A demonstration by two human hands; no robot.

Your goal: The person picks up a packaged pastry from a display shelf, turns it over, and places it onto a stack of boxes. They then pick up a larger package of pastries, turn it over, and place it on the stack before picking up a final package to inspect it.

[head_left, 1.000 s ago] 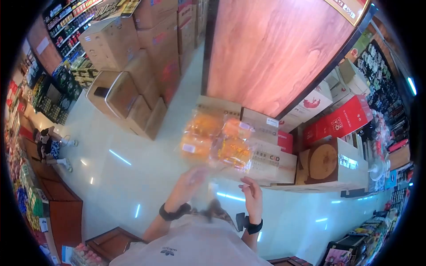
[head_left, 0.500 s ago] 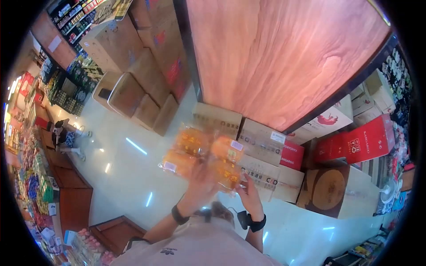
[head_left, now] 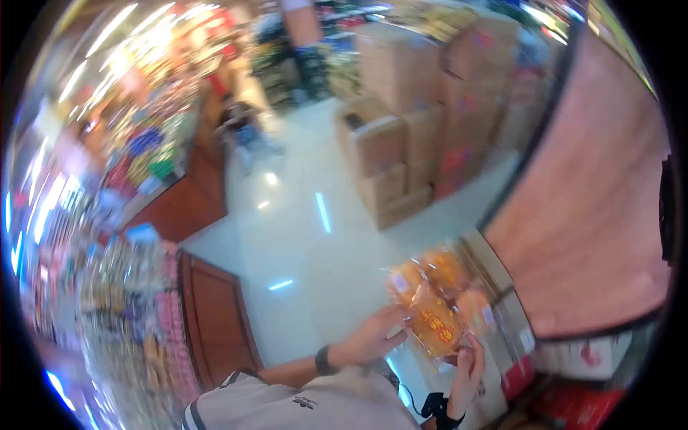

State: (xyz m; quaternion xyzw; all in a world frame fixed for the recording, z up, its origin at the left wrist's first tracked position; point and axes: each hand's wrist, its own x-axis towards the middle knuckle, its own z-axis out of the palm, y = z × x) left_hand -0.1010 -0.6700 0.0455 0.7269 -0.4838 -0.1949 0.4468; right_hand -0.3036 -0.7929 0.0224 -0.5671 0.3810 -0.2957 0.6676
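Several clear plastic packets with orange contents, perhaps packaged bread or cake, are bunched in front of me. The front packet (head_left: 437,326) has red and yellow lettering. Behind it are a packet with a pale label (head_left: 407,281) and another orange packet (head_left: 443,266); a further packet (head_left: 476,309) is to the right. My left hand (head_left: 374,335) is closed at the front packet's left edge, with its fingertips partly blurred. At the lower right edge, my right hand (head_left: 469,362) grips the same packet between thumb and fingers.
Cardboard boxes (head_left: 412,136) are stacked ahead on the shiny floor (head_left: 308,244). A large wood-grain panel (head_left: 595,236) rises at right, with cartons (head_left: 502,287) along its base. Wooden counters (head_left: 215,308) and packed shelves line the left. A person (head_left: 244,132) is farther off.
My view has swung left, so the panel and boxes now appear farther right. My left hand has shifted from among the packets to the front packet's left edge.
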